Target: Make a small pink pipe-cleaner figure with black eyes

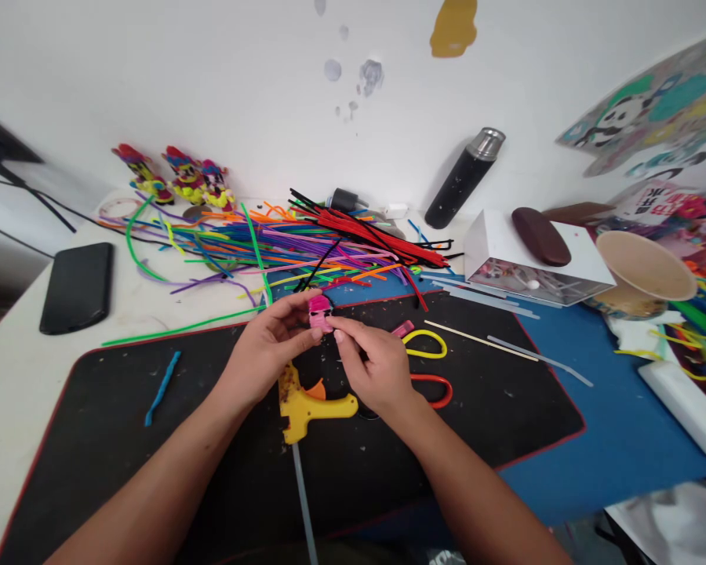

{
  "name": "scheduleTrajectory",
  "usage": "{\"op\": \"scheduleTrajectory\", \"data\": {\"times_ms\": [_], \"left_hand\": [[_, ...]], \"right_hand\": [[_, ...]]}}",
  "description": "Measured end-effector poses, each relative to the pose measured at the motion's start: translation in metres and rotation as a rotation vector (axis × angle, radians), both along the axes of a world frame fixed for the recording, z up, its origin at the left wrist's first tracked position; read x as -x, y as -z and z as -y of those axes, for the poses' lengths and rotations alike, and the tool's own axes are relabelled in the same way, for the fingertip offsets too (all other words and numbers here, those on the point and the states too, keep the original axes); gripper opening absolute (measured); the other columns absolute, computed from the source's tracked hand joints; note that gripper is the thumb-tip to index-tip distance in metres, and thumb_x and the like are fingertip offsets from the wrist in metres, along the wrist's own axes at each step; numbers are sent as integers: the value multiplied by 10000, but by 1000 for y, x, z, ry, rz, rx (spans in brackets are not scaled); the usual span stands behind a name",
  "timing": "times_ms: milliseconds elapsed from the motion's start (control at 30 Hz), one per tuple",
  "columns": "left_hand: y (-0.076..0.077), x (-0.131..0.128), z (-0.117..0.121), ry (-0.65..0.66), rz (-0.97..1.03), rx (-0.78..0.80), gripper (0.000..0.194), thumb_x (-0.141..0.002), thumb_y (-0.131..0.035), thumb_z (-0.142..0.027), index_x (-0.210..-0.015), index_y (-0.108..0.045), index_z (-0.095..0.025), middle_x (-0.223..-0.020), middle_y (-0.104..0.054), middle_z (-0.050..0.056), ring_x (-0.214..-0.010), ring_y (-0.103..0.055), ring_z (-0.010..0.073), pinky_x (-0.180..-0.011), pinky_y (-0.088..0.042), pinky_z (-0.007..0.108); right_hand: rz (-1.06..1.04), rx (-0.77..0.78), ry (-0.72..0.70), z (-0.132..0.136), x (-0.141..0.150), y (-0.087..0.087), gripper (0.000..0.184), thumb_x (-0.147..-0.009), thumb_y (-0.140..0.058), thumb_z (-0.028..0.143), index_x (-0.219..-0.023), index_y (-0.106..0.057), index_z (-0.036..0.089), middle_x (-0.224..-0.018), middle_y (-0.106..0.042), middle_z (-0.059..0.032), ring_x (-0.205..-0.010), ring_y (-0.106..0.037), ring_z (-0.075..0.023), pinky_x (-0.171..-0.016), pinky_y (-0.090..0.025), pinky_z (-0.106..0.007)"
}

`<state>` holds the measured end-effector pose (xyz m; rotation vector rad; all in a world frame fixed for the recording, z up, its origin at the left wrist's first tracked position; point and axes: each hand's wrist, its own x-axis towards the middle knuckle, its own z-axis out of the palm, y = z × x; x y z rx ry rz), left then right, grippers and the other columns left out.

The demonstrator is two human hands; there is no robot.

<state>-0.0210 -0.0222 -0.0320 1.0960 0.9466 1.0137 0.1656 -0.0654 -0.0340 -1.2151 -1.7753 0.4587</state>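
Observation:
My left hand pinches a small pink pipe-cleaner head between thumb and fingers. It has a magenta top and dark marks across the middle, too small to make out. My right hand is closed at the head's right edge, with thumb and forefinger tips pressed against it. Under my hands lies a yellow glue gun with an orange trigger and a clear glue stick running out of its back. Scissors with one yellow and one red handle loop are partly hidden behind my right hand.
A black mat covers the table's front, with a twisted blue piece on its left. Behind stretches a heap of coloured pipe cleaners. Three small figures, a phone, a thermos and a white box stand around.

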Motion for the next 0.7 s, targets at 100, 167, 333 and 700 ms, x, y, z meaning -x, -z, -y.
{"op": "scheduleTrajectory", "data": {"times_ms": [100, 167, 333, 700], "left_hand": [[-1, 0, 0, -3, -1, -4, 542, -784, -944, -333, -1286, -761, -239, -1343, -770, 92, -1230, -710, 283, -1061, -571, 397], [0, 0, 0, -3, -2, -7, 539, -791, -939, -329, -1290, -758, -237, -1328, -775, 89, -1218, -713, 277, -1050, -574, 389], [2, 0, -1, -11, 16, -11, 554, -795, -937, -310, -1310, -747, -239, -1281, -786, 76, -1168, -716, 247, -1015, -575, 355], [1, 0, 0, -8, -6, -18, 570, -789, -933, -314, -1318, -739, -230, -1262, -782, 89, -1176, -716, 270, -1031, -576, 387]], "right_hand": [[4, -4, 0, 0, 0, 0, 286, -1082, -553, 188, -1257, -778, 222, -1152, -857, -56, -943, -833, -200, -838, -632, -314], [1, -16, 1, 0, 0, -1, 287, -1082, -553, 187, -1256, -778, 224, -1156, -857, -53, -940, -833, -196, -834, -633, -311], [-17, -36, 12, 1, -1, -2, 292, -1086, -541, 195, -1253, -780, 220, -1160, -856, -53, -942, -831, -191, -843, -636, -303], [5, 26, 5, 2, -1, 0, 325, -1090, -532, 217, -1296, -779, 262, -1193, -849, -40, -969, -829, -196, -883, -639, -320]]}}
